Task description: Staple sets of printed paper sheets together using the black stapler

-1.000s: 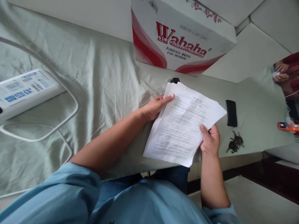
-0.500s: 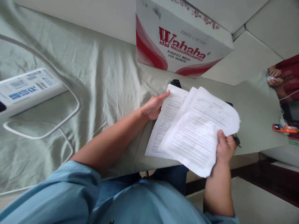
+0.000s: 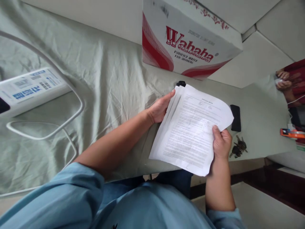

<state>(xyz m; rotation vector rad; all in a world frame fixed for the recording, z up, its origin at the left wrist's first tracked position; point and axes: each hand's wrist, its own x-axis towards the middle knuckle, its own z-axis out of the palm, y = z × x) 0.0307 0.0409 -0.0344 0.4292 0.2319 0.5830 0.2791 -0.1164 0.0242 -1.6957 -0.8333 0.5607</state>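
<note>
On the counter (image 3: 114, 79) the box (image 3: 188, 41) stands behind the papers (image 3: 190, 127); phone (image 3: 235, 118) and keys (image 3: 238, 149) lie right (keys nearer), power strip (image 3: 30, 90) far left

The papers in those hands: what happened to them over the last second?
Half a second ago the right hand had pulled the top sheets out to the right, fanning them off the printed papers. Now it has brought them back onto the stack, uncovering the black phone and keys. The left hand kept its grip; the Wahaha box stayed put.
</note>
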